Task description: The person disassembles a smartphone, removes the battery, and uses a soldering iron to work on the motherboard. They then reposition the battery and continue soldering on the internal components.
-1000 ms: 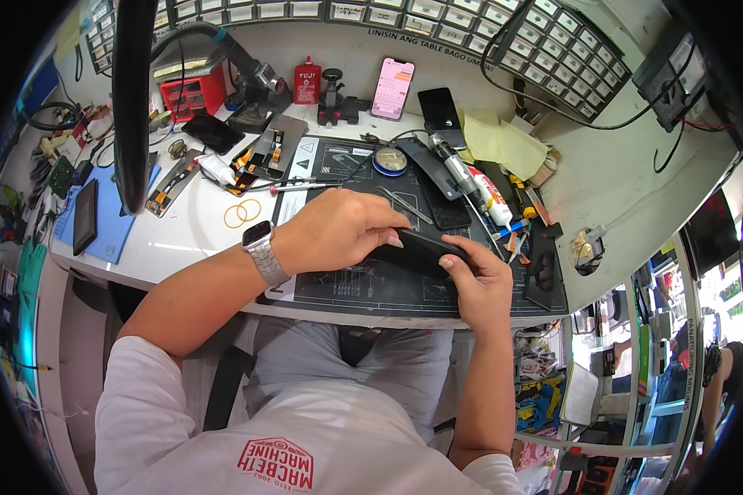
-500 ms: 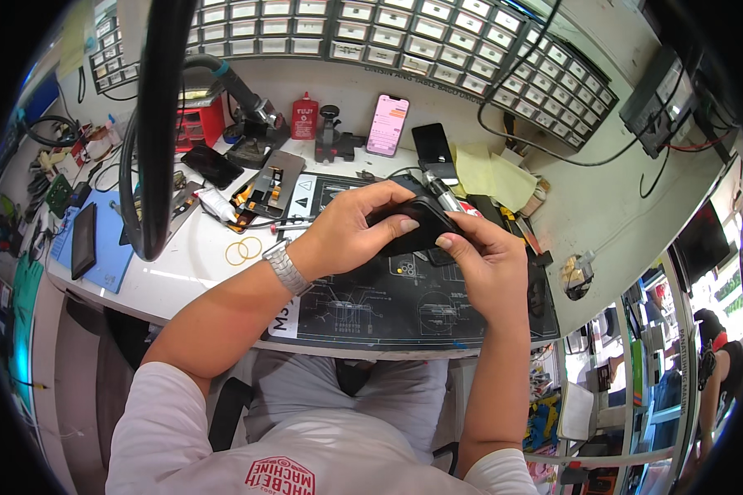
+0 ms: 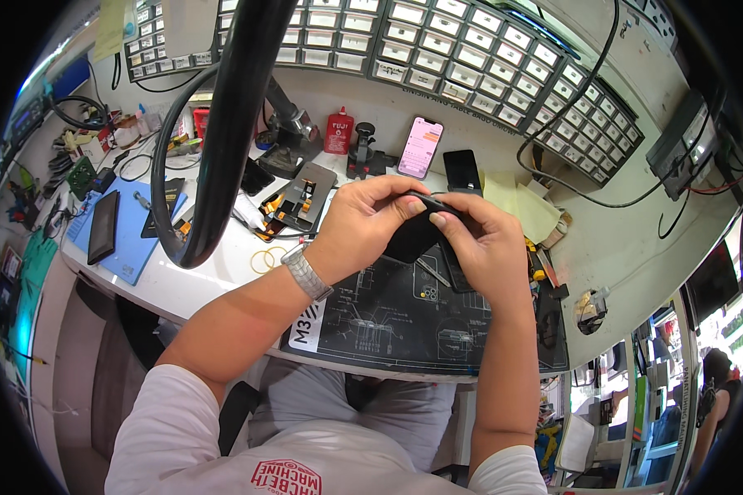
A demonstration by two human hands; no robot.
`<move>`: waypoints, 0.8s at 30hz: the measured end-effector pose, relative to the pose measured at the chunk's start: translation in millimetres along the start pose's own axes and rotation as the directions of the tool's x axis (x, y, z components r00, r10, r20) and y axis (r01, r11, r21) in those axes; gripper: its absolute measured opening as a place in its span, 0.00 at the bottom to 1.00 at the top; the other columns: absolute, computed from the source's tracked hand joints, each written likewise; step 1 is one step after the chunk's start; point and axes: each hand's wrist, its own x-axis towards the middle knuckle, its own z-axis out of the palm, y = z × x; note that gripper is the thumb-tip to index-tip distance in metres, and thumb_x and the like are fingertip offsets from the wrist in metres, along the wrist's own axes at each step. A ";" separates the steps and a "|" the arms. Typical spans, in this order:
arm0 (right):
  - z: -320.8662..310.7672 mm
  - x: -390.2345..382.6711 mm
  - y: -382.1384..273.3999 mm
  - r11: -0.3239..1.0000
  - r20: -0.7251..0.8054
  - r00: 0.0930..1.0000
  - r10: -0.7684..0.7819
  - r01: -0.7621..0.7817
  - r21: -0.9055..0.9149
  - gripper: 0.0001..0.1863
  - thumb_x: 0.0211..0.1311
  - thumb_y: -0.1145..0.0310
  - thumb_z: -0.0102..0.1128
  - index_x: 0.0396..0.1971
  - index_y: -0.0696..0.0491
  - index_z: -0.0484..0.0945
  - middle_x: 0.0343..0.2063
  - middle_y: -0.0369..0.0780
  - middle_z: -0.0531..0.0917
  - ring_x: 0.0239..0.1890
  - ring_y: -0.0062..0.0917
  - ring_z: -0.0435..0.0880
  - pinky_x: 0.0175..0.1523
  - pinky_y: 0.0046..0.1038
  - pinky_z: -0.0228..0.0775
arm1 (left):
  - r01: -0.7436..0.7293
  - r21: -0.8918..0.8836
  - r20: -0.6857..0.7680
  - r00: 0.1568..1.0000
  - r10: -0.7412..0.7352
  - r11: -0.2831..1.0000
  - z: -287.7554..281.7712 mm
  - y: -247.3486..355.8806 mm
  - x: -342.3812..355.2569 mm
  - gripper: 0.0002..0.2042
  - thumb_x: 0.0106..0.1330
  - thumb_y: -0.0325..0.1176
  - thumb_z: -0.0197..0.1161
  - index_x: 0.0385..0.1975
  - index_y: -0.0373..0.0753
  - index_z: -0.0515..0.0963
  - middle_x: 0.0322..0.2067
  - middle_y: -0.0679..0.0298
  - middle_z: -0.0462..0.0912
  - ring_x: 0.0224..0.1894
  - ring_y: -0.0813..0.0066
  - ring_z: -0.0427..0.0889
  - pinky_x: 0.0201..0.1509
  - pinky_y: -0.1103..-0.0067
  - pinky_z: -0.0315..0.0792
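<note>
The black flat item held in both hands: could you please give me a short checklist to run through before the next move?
1. Left hand grip: ok, it holds the black flat item near its upper edge.
2. Right hand grip: ok, it holds the same item near its upper edge, from the right.
3. Far side of the item: cannot tell, it faces away from the camera.
4. Slim silver tool set down: ok, it lies on the black mat.
5. Loose parts put away: not ok, a dark panel with orange strips lies out on the bench.
</note>
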 end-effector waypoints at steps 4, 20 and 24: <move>15.1 16.1 8.8 0.997 0.003 0.998 -0.063 0.062 0.046 0.16 0.74 0.75 0.78 0.58 0.57 0.94 0.40 0.45 0.97 0.41 0.23 0.96 0.49 0.28 0.85 | -0.042 -0.061 -0.072 0.997 0.038 0.997 -5.3 -6.9 5.1 0.13 0.83 0.28 0.74 0.61 0.33 0.89 0.47 0.67 0.94 0.48 0.86 0.87 0.56 0.83 0.82; 44.2 -11.1 46.5 0.971 -0.014 0.993 -0.119 0.114 -0.210 0.20 0.77 0.65 0.76 0.64 0.53 0.90 0.42 0.51 0.94 0.42 0.51 0.94 0.47 0.45 0.85 | -0.307 0.451 0.201 0.950 0.240 0.838 -18.4 2.9 15.5 0.10 0.74 0.19 0.76 0.52 0.35 0.90 0.48 0.65 0.92 0.49 0.74 0.91 0.60 0.76 0.84; 45.8 -6.7 43.6 0.977 -0.089 0.983 -0.163 0.148 -0.155 0.21 0.75 0.65 0.77 0.64 0.53 0.90 0.45 0.51 0.95 0.43 0.50 0.95 0.48 0.46 0.86 | -0.104 0.268 0.112 0.991 0.076 0.958 -28.3 -3.3 13.2 0.10 0.76 0.19 0.75 0.54 0.34 0.89 0.48 0.65 0.93 0.51 0.74 0.91 0.60 0.75 0.85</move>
